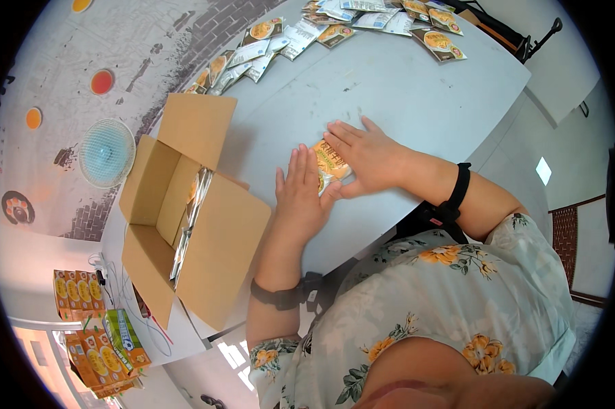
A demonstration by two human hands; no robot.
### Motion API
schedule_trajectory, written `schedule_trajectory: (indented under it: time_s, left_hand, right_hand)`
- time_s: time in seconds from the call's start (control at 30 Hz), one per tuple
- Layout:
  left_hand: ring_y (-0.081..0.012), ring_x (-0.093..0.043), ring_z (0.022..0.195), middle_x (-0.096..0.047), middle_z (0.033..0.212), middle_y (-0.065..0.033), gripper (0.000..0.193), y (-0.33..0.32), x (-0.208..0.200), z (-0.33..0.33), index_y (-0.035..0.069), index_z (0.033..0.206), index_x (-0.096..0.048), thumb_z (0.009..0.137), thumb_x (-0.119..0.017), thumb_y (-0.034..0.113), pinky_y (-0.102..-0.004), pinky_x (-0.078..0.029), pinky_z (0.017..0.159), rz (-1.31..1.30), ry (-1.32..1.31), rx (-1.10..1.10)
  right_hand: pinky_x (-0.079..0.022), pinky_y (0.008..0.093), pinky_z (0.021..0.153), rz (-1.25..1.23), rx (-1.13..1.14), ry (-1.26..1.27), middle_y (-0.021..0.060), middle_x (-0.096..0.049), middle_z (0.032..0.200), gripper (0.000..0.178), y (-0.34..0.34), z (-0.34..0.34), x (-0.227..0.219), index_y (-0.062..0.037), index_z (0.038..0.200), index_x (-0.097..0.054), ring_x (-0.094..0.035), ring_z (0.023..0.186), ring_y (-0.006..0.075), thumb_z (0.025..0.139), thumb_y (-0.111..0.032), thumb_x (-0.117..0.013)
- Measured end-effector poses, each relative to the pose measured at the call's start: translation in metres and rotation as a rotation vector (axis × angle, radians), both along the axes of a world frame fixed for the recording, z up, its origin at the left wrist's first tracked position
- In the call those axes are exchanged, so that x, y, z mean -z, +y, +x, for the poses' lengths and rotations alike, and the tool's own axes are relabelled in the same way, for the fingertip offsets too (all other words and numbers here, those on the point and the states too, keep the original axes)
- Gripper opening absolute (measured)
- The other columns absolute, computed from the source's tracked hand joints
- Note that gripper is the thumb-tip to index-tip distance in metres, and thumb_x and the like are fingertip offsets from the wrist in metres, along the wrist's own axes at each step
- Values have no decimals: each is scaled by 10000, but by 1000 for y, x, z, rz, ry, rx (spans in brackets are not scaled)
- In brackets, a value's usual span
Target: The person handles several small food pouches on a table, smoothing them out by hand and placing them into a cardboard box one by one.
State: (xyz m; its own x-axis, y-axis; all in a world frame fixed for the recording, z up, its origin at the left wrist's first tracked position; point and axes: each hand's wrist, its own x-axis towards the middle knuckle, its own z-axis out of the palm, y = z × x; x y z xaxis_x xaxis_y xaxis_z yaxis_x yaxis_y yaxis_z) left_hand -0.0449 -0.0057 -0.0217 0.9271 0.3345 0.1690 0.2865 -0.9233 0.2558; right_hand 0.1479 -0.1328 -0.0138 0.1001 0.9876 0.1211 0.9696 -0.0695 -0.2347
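Note:
A small orange and yellow food packet (pixel 331 163) lies on the pale table, between my two hands. My left hand (pixel 303 194) rests along its left side with the fingers stretched out. From the right, my right hand (pixel 370 158) covers part of the packet, its fingers extended over the far corner and its thumb near the close edge. Both thumbs come near each other at the packet's near end. Whether more packets lie under this one is hidden. An open cardboard box (pixel 219 252) stands left of my left hand, with silvery packets (pixel 191 204) upright along its inner right side.
Loose packets (pixel 301 37) are spread in a heap along the table's (pixel 389 95) far edge. A blue-white fan (pixel 107 153) is beyond the box. Orange cartons (pixel 96 347) and a green one (pixel 125 334) stand at lower left, near cables.

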Motion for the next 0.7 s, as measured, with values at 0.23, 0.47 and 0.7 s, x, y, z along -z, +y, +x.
schedule_trajectory:
  time_s: [0.23, 0.47, 0.7]
  left_hand:
    - [-436, -499, 1407, -517, 1526, -265, 669, 9, 4, 2, -30, 1523, -465, 1048, -582, 426, -551, -378, 1153, 62, -163, 12]
    - [-330, -682, 687, -737, 783, -136, 298, 15, -22, 3, -29, 1003, -748, 1045, -598, 225, -407, -531, 666, -271, -226, -176]
    - [-357, -703, 1078, -742, 1185, -204, 366, 11, -10, 3, -23, 1307, -676, 1032, -626, 213, -443, -533, 963, -145, -357, -18]
  right_hand:
    - [-228, 630, 1248, -42, 19, -38, 261, -340, 1664, 1036, 2, -2, -10, 39, 1593, -357, -301, 1576, 350, 868, -630, -671]
    - [-252, 591, 1255, -140, 59, -92, 246, -343, 1669, 870, -20, 4, -23, 24, 1577, -402, -300, 1580, 330, 935, -510, -648]
    - [-325, 607, 1208, 70, -68, 126, 300, -417, 1595, 789, -24, -2, -14, 81, 1510, -441, -422, 1488, 406, 958, -428, -686]
